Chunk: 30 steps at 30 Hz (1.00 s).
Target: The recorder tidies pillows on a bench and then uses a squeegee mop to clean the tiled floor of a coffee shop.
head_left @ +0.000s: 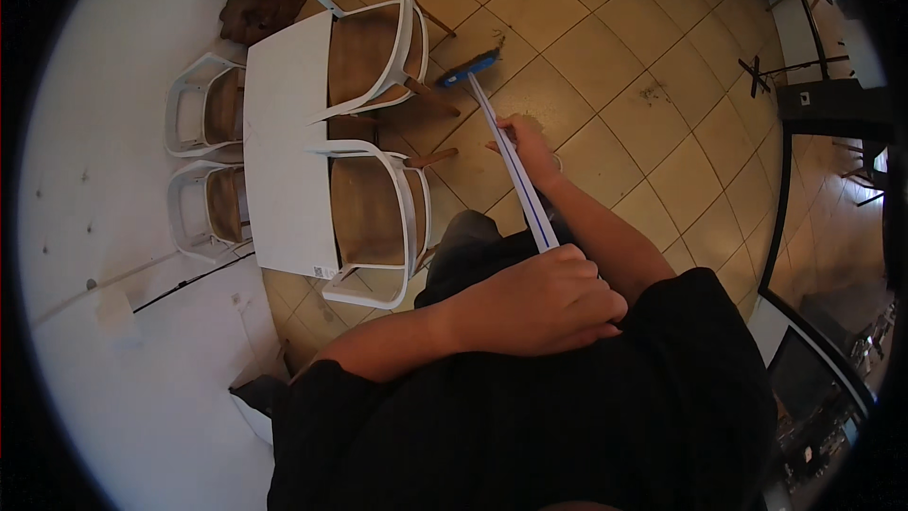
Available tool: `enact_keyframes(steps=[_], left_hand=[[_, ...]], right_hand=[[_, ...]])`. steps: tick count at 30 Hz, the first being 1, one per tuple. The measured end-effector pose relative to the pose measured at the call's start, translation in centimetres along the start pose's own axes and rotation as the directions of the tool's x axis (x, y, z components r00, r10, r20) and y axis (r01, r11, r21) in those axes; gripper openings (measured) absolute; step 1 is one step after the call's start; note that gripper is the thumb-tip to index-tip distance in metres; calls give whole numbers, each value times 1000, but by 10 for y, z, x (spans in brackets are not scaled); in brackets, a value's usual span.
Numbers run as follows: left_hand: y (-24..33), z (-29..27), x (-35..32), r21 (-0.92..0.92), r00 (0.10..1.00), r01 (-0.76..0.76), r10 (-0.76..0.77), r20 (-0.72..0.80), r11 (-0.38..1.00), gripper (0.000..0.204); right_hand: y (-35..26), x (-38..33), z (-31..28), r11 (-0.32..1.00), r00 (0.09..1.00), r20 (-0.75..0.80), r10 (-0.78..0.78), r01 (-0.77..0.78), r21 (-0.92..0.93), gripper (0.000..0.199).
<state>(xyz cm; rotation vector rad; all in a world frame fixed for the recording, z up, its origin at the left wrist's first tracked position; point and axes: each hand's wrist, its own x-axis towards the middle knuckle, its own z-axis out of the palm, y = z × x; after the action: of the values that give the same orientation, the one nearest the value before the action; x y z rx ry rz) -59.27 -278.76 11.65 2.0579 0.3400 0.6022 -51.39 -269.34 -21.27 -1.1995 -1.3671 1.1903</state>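
A broom slants away from my chest toward the tiled floor, its white handle (532, 203) marked with a blue stripe. The blue broom head (470, 69) with dark bristles rests on the floor beside a chair leg, a little dark debris (500, 41) at its far side. My left hand (565, 301) is closed round the upper end of the handle, close to my black shirt. Farther down, my right hand (530, 151) wraps the handle, some of its fingers hidden behind it.
A white table (288, 147) stands at the left, with white armchairs with brown seats (367, 213) along both sides. Loose dirt (651, 93) lies on the tiles (615, 166) to the right. A black-framed glass panel (823, 218) borders the right side; a white wall (104, 151) the left.
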Motion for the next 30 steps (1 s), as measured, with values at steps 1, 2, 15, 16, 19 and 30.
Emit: enact_keyframes(steps=[1,2,15,16,19,30], left_hand=[[-11,-9,13,-10,1000,16,-17,-12,1000,21],[-25,-19,26,35,999,38,-38,-18,999,21],[-181,-171,72,99,970,172,-152,-189,980,21],[-191,-185,75,118,967,184,-158,-201,976,21],[-216,-220,83,164,960,227,-192,-204,960,21],[-290,-215,136,121,947,320,-321,-5,940,15]], right_hand=[[6,22,0,999,996,84,34,-36,20,25],[11,45,0,997,984,169,64,-72,37,20],[79,224,57,988,934,328,140,-152,12,23],[77,235,58,986,922,349,169,-157,-61,23],[94,273,59,976,895,393,214,-208,-59,21],[143,313,29,981,851,515,100,3,-195,23]])
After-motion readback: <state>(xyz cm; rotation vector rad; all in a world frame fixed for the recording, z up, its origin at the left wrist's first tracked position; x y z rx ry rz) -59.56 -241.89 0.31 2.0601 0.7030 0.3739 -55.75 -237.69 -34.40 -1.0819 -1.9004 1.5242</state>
